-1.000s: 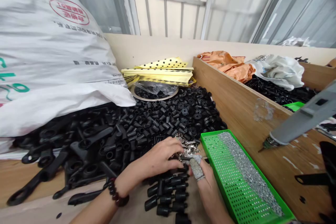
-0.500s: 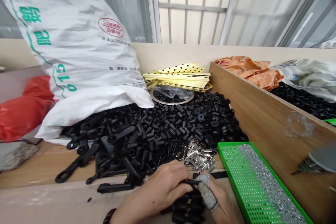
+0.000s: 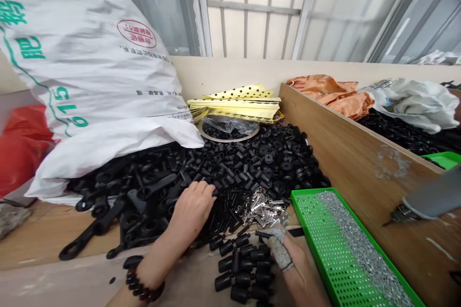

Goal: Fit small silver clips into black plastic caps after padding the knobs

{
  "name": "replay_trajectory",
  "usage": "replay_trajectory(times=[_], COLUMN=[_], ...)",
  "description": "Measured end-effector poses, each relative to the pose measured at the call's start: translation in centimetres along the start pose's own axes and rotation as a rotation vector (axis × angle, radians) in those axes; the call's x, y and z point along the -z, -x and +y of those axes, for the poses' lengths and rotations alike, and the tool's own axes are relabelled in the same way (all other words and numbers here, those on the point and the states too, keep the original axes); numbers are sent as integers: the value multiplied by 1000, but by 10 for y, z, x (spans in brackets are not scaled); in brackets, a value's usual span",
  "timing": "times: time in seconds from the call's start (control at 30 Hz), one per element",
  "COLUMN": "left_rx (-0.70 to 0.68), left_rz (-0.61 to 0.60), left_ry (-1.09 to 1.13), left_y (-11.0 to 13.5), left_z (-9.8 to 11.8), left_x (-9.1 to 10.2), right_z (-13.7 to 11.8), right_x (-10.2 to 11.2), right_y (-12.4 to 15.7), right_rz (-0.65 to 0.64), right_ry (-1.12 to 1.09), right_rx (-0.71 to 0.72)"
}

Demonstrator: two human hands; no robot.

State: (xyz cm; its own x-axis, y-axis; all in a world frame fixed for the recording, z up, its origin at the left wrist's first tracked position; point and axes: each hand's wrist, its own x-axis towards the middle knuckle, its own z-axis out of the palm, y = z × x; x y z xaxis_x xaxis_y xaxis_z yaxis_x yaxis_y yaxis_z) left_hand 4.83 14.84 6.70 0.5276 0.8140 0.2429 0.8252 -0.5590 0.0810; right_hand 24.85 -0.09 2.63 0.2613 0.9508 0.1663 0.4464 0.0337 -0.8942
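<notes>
My left hand (image 3: 194,206) is over the heap of black plastic parts (image 3: 237,168), its fingers bent down among short black sleeves. Its fingertips are partly hidden, so what they grip cannot be made out. My right hand (image 3: 288,254), with grey wrapping on the thumb and a finger, pinches a thin black plastic piece (image 3: 263,235). Below and left of it, several black cylindrical pieces (image 3: 247,266) lie in rows on the work surface. A small pile of shiny metal clips (image 3: 264,208) sits just beyond my right hand.
A green perforated tray (image 3: 313,237) of small metal parts stands right of my right hand. Beyond it are a wooden divider (image 3: 324,139) and a grey power screwdriver (image 3: 428,196). A white sack (image 3: 118,81) leans at the left. Behind the heap lies a metal bowl (image 3: 230,139).
My left hand has left my right hand and moved up and left onto the heap. The rows of black cylinders are now uncovered. My right hand stays near the clips.
</notes>
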Motion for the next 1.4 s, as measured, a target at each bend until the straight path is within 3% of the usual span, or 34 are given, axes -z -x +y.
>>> replay_trajectory(times=[0.1,0.27,0.4,0.5,0.67,0.77,0.93,1.03,1.13,1.27,1.4], left_rx=[-37,-31,27,-3,-97,-170,-335,-433,-466,-404,-185], left_rz=[-14,-270,-357,-353,-287,-221,-121,-32,2,-6,-22], left_ry=[164,968,1241,1241,1094,1088,1067,1001,963,1010,1095], left_y=[14,39,44,46,58,65,74,78,84,96,107], left_z=[8,40,53,54,59,61,63,64,66,69,78], left_x=[6,14,12,9,5,1,2,5,7,6,3], right_z=[-16,-40,-44,-36,-17,-12,-2,4,1,-7,-5], right_x=[4,10,15,15,5,1,-4,-11,-13,-14,-17], right_y=[0,0,2,3,7,14,34,42,44,45,52], right_rz=[-16,-55,-77,-148,-204,-222,-180,-238,-283,-240,-83], right_ry=[-31,-88,-8,60,202,211,-39,-157,-186,-104,76], right_rx=[-17,153,243,299,516,541,303,88,11,216,491])
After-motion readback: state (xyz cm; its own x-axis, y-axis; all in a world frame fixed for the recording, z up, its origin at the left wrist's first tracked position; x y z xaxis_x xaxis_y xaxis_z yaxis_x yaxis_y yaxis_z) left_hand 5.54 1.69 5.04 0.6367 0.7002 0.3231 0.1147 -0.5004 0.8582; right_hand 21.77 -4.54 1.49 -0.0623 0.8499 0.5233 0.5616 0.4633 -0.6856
